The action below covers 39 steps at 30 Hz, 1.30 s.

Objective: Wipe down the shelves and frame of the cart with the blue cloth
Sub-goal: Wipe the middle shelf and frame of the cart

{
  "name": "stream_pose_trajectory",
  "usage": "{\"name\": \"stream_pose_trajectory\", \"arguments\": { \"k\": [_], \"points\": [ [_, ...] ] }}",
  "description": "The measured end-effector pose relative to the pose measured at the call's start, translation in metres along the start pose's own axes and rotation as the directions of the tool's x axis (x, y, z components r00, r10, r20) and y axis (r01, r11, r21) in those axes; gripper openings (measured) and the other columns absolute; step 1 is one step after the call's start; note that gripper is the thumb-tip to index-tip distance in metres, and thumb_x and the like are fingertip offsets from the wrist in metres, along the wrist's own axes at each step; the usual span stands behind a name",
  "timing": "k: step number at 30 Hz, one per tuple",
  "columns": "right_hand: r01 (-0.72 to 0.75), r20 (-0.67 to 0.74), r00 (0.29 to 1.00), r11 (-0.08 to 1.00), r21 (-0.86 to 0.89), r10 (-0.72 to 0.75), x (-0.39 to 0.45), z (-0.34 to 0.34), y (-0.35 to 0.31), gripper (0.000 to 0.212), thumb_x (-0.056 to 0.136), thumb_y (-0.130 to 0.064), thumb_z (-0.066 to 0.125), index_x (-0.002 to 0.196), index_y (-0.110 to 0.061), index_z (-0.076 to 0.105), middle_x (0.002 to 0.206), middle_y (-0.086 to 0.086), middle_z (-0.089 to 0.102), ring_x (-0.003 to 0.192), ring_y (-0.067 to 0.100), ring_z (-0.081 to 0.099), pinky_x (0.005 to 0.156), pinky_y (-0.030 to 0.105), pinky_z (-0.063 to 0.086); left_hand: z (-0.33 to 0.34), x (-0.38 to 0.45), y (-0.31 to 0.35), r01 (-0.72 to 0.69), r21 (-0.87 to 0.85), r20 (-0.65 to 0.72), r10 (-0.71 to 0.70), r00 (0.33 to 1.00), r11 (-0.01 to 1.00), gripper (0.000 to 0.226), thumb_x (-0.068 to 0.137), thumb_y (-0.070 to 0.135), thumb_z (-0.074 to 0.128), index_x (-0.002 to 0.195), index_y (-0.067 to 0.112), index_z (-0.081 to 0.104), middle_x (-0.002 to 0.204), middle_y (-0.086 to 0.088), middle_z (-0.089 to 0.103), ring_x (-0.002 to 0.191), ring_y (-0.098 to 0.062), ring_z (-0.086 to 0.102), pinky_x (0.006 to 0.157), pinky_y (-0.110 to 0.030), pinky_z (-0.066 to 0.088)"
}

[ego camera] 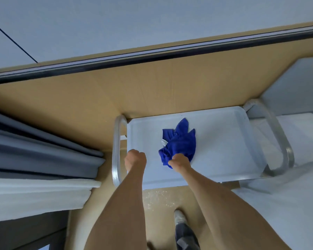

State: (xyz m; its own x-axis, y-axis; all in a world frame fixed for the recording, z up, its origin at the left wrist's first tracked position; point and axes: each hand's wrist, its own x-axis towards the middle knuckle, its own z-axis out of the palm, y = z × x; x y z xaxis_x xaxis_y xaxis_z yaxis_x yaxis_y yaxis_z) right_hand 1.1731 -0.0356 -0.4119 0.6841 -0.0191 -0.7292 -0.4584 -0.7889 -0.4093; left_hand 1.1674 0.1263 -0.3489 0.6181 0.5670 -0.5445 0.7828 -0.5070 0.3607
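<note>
Nearest, a shoe (179,217) on the speckled floor (159,197), below two bare forearms reaching away; left hand (135,158) curled into a loose fist at the near-left corner of the top shelf (224,141), close by the left rail (117,150), nothing visibly in it, whether it presses on the shelf or grips its rim I cannot tell; right hand (180,162) closed on the near end of the cloth (178,145), bunched there; cloth lies on the shelf a little left of centre, long axis running away from the hand toward the far edge, loose points fanned outward; right hand is the working one, left just beside it; bare shelf lies mostly right of the cloth, so the likely sweep goes rightward toward the right rail (278,139); beyond, a tan board (152,83); curtains (43,159) at left.
</note>
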Motion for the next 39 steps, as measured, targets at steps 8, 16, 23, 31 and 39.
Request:
{"name": "stream_pose_trajectory", "arguments": {
  "k": [8,16,23,31,39],
  "points": [
    [0.202,0.233,0.947,0.973,0.111,-0.223,-0.031,0.049,-0.103,0.035,0.086,-0.020,0.055,0.060,-0.019,0.032,0.061,-0.001,0.034,0.063,0.019,0.037,0.054,0.026,0.028,-0.064,0.040,-0.019,-0.081,0.142,-0.193,0.108,0.975,0.987,0.026,0.082,0.006,0.052,0.103,0.012,0.066,0.108,-0.010,0.059,0.098,-0.029,0.057,0.080,-0.038,0.053],
    [0.138,0.118,0.984,0.990,-0.026,-0.134,-0.051,0.160,-0.171,0.047,0.087,-0.030,0.061,0.125,-0.007,0.044,0.112,0.012,0.064,0.102,0.030,0.064,0.083,0.036,0.052,-0.086,0.099,-0.042,-0.362,0.256,0.067,0.357,0.932,0.896,0.035,0.087,0.006,0.049,0.119,0.014,0.063,0.119,-0.009,0.054,0.106,-0.028,0.058,0.081,-0.035,0.050],
    [-0.020,-0.028,0.999,0.997,-0.075,0.018,-0.081,0.193,-0.189,0.037,0.088,-0.013,0.059,0.121,-0.010,0.044,0.112,0.009,0.063,0.104,0.028,0.064,0.079,0.033,0.050,-0.099,0.113,-0.095,-0.542,0.396,0.176,0.518,0.837,0.741,0.026,0.081,0.006,0.058,0.106,0.011,0.062,0.133,-0.006,0.041,0.122,-0.027,0.042,0.087,-0.039,0.049],
    [-0.076,0.031,0.996,0.992,-0.100,0.080,-0.137,0.235,-0.172,0.034,0.084,-0.015,0.066,0.116,-0.013,0.054,0.108,0.004,0.065,0.096,0.025,0.067,0.077,0.031,0.053,-0.114,0.104,-0.132,-0.681,0.584,0.351,0.618,0.703,0.443,0.046,0.084,0.010,0.053,0.129,0.016,0.054,0.141,-0.004,0.035,0.137,-0.024,0.024,0.104,-0.035,0.036],
    [-0.093,0.044,0.994,0.983,-0.157,0.101,-0.199,0.272,-0.120,0.035,0.086,-0.009,0.059,0.120,-0.012,0.055,0.114,0.005,0.065,0.101,0.025,0.065,0.088,0.031,0.053,-0.109,0.035,-0.198,-0.535,0.803,0.399,0.429,0.811,0.264,0.031,0.090,0.028,0.045,0.118,0.026,0.059,0.128,0.001,0.047,0.137,-0.021,0.022,0.101,-0.041,0.030]
  ]
}}
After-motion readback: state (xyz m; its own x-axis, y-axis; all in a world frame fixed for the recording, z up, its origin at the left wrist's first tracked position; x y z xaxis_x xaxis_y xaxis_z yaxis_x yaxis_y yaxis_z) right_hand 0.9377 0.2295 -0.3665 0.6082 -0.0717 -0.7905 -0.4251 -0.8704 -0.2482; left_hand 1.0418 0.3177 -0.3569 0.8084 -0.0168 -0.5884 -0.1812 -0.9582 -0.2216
